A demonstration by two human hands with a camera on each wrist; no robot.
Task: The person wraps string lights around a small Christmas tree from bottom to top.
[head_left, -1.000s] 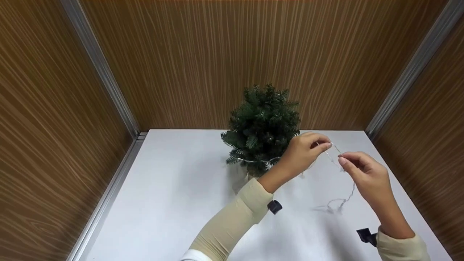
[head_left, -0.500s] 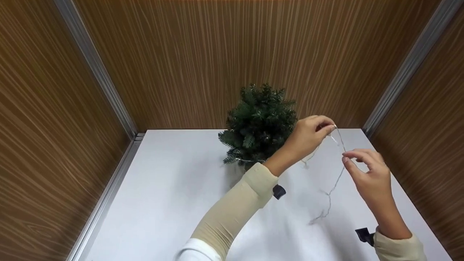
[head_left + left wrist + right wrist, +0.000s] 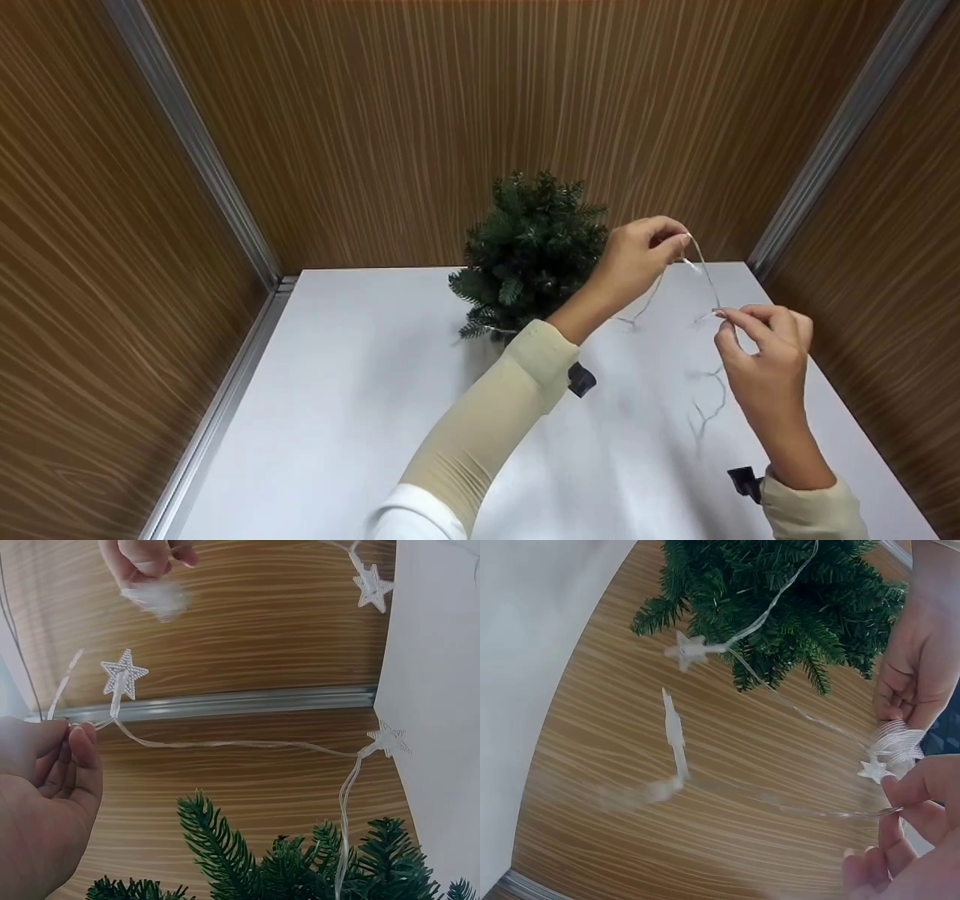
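Note:
A clear string of star lights (image 3: 247,743) runs from a small green artificial Christmas tree (image 3: 529,255) to both hands. My left hand (image 3: 637,255), right of the tree and raised above the table, pinches the wire between thumb and fingers. Lower and further right, my right hand (image 3: 772,360) pinches another stretch of the same string. A loose tail of wire (image 3: 721,397) hangs below it. In the left wrist view, one star (image 3: 124,675) stands beside the left fingertips and another star (image 3: 388,739) is nearer the tree. The tree's base is hidden by the left arm.
The white table (image 3: 360,390) is enclosed by wood-grain panels (image 3: 420,135) at the back and sides, with metal rails (image 3: 195,142) at the corners. A black camera mount (image 3: 581,379) sits at the left wrist, and another mount (image 3: 744,482) at the right.
My left hand has risen and moved away from the right hand, so more wire spans between them. The right hand has shifted slightly, and the hanging tail has swung.

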